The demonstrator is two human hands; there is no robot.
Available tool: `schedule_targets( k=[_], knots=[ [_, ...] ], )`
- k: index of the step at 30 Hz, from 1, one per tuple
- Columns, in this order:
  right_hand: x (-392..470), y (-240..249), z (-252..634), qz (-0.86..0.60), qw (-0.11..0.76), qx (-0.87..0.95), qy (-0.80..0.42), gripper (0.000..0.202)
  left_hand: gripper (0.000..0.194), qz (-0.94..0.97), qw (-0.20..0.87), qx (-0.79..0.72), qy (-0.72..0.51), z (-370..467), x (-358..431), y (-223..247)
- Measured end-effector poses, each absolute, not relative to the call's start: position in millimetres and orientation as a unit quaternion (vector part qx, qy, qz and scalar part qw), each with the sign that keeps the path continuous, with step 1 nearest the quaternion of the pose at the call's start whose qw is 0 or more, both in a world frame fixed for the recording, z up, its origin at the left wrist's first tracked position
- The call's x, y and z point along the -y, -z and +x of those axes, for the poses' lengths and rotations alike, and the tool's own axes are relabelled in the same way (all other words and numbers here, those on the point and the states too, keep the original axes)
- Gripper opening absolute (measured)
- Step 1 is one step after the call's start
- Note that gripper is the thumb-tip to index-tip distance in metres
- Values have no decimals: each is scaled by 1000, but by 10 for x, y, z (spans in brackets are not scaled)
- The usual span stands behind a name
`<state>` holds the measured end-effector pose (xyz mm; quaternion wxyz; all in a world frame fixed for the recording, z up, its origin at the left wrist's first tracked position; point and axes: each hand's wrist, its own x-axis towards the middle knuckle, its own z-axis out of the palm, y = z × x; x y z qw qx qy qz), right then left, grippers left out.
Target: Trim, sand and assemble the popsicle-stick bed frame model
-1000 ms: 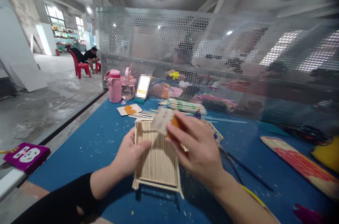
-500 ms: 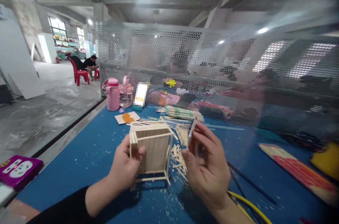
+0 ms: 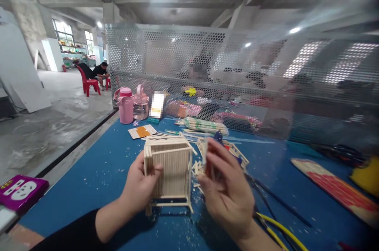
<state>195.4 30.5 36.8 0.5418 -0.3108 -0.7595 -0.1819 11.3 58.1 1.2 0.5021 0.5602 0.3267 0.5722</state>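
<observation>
My left hand [image 3: 139, 185] grips a small box-like frame [image 3: 171, 172] built of pale wooden sticks, its thumb pressed on the slatted side. The frame is upright just over the blue table [image 3: 85, 187]; whether its feet touch is unclear. To its right, my right hand [image 3: 231, 195] is closed around a small thin flat piece [image 3: 208, 164] with a pale edge and a reddish-brown face. The fingers hide much of that piece, and it is slightly blurred. Cut stick bits [image 3: 197, 168] are scattered between the hands.
Behind my right hand lie a blue tool [image 3: 218, 136], partly hidden, and a flat stick frame [image 3: 241, 155]. A bagged stick bundle [image 3: 204, 125], pink flask [image 3: 126, 106] and perforated screen [image 3: 166, 53] stand farther back. Dark and yellow cables [image 3: 281, 235] run at right; a purple power strip [image 3: 25, 191] is left.
My right hand has moved slightly left and down with the flat piece, uncovering the blue tool and flat stick frame behind. The box-like frame has turned slightly in my left hand.
</observation>
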Motion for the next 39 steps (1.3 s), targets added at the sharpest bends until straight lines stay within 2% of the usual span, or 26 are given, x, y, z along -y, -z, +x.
schedule_targets(
  k=[2, 6, 9, 10, 12, 14, 16, 21, 39],
  knots=[
    [-322, -380, 1978, -327, 549, 737, 220, 61, 31, 542, 510, -337, -577, 115, -577, -35],
    [-416, -430, 2038, -353, 479, 753, 280, 59, 28, 540, 522, -326, -575, 141, -584, -58],
    [-416, -471, 1998, -392, 526, 693, 298, 60, 29, 547, 510, -334, -573, 155, -599, -43],
    [-393, -485, 1952, -378, 517, 703, 309, 61, 30, 551, 505, -334, -575, 155, -600, -38],
    [-338, -522, 1821, -309, 440, 773, 337, 55, 31, 564, 501, -318, -574, 146, -589, -38],
    [-313, -571, 1673, -260, 361, 822, 356, 37, 25, 580, 503, -302, -565, 135, -571, -58],
    [-337, -626, 1562, -271, 339, 830, 350, 29, 20, 580, 510, -308, -555, 130, -559, -88],
    [-423, -703, 1500, -317, 355, 820, 317, 25, 27, 556, 499, -327, -579, 145, -581, -120],
    [-421, -773, 1485, -289, 336, 829, 342, 24, 19, 576, 493, -331, -561, 140, -564, -106]
  ],
)
